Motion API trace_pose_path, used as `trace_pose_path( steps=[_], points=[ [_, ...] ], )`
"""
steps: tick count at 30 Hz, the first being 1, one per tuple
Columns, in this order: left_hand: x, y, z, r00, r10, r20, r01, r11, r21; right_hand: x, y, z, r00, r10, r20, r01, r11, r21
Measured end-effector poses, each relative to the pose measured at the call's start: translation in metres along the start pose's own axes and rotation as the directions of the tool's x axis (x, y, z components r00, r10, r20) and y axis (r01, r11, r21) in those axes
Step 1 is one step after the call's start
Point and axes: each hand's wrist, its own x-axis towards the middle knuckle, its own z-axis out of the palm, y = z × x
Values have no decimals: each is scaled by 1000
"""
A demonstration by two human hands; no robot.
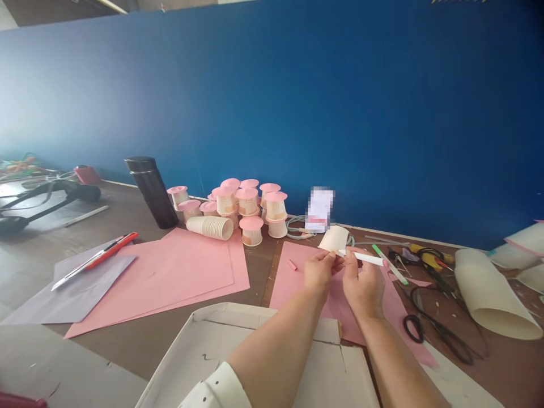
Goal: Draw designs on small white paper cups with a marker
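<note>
My left hand (319, 271) pinches the rim of a small paper cup (334, 238) held above a pink paper sheet (340, 300). My right hand (362, 283) is closed on a thin white stick (365, 258) whose left end meets the cup at my fingertips. Both hands are raised together over the table's middle. Behind them stands a cluster of several upside-down paper cups with pink discs (249, 205) and a lying stack of plain cups (210, 227).
A black flask (152, 191), pink sheets (170, 277), a red utility knife (96, 259) on grey paper, black scissors (437, 331), a green pen (389, 263), a rolled cream sheet (488, 294) and an open cardboard box (204, 357) surround my hands. A blue wall (297, 102) backs the table.
</note>
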Motion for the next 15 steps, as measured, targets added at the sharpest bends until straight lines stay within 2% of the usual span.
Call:
trace_pose_path(
  steps=[4,11,15],
  points=[
    [0,1,0,1000,-10,-4,10,1000,-22,0,-2,-1,1000,2,31,-2,1000,12],
    [-4,10,1,992,-89,-87,76,987,-139,-1,-7,-5,997,21,-68,-19,999,35],
    [-4,11,1,995,-86,-49,78,986,-146,-1,-6,-5,999,19,-49,-17,999,39]
  ],
)
